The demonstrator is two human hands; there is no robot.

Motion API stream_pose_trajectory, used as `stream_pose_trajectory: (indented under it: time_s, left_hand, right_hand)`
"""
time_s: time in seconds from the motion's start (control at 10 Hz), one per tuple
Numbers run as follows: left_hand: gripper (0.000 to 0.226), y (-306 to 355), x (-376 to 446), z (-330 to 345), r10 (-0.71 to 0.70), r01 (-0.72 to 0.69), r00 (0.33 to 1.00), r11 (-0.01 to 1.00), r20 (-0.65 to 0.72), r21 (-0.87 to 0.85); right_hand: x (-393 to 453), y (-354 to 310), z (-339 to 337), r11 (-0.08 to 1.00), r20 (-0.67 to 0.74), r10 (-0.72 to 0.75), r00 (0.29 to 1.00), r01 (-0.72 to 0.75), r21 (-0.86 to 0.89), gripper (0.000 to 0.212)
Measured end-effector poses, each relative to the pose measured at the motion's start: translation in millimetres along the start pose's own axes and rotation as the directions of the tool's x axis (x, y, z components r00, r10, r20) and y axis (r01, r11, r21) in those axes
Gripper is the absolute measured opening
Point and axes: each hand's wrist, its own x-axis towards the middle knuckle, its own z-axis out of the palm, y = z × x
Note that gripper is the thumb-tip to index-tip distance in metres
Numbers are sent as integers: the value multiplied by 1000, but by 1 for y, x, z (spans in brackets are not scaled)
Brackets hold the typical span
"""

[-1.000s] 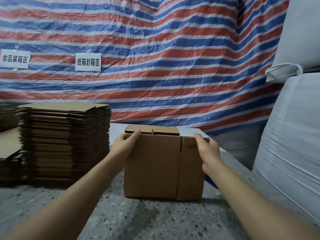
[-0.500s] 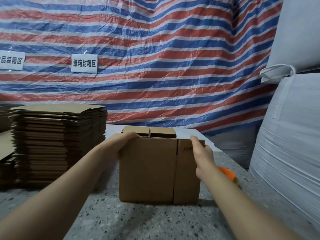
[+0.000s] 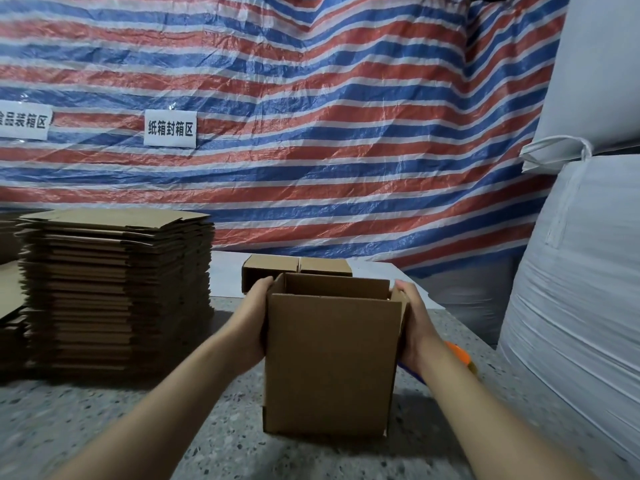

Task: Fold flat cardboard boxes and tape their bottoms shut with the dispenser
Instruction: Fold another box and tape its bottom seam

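1. Head view: cardboard box [image 3: 329,362] stands upright on the speckled table [image 3: 104,427], squared open, top flaps up, mouth open.
2. Left hand [image 3: 251,327] presses flat against the box's left wall, fingers straight, tips at the upper edge.
3. Right hand [image 3: 414,330] holds the right wall, fingers curled over the upper corner.
4. Orange dispenser [image 3: 459,356] lies just behind the right wrist, mostly hidden.
5. Stack of flat cartons [image 3: 114,289] left of the box, well apart; a folded box [image 3: 298,266] sits behind it.
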Motion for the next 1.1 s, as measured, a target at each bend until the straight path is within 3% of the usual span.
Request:
stream_pose_trajectory:
  time_s: [0.1, 0.3, 0.5, 0.8, 0.9, 1.0, 1.1]
  left_hand:
    - [66, -9, -1, 2, 13, -13, 1000, 999, -2, -53]
    - [56, 0, -4, -2, 111, -112, 992, 994, -67, -11]
    - [51, -12, -6, -13, 141, -142, 984, 990, -111, 1]
    - [52, -17, -4, -12, 154, -160, 983, 986, -100, -52]
    - [53, -22, -2, -11, 149, -157, 978, 987, -145, -45]
    - [52, -23, -1, -12, 153, -162, 978, 985, -144, -55]
    - [49, -24, -4, -11, 158, -165, 972, 986, -176, -29]
  right_hand:
    - [2, -2, 5, 1000, 8, 3, 1000, -3, 8, 69]
    - [-1, -5, 23, 996, 110, 8, 994, -17, 87, 66]
    - [-3, 13, 25, 990, 68, 40, 997, -49, 130, 73]
    - [-10, 22, 29, 992, -4, -16, 1000, 16, 124, 62]
    - [-7, 32, 24, 999, -93, -3, 996, 7, 50, 57]
    - [-8, 33, 24, 1000, -75, -25, 997, 26, 7, 36]
    - [-11, 31, 27, 999, -106, -36, 994, 37, 9, 34]
